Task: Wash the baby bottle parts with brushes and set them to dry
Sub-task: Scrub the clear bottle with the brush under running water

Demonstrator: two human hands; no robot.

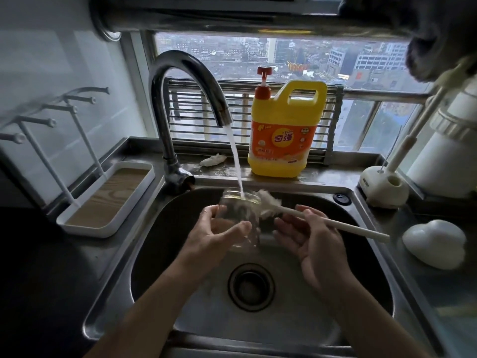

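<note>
**Centre of frame, over the sink [284, 329].** The left hand [219, 229] grips the clear bottle [238, 210], with thumb and fingers curled round its wall. The bottle's mouth is under the water stream [236, 161] from the faucet [185, 73]. The right hand [309, 239] holds the brush [361, 230] by its handle, between the thumb and loosely extended fingers. The bristle head touches the bottle's rim. **Left of frame:** drying rack [77, 229]. **Upper centre:** detergent jug [284, 130].
</note>
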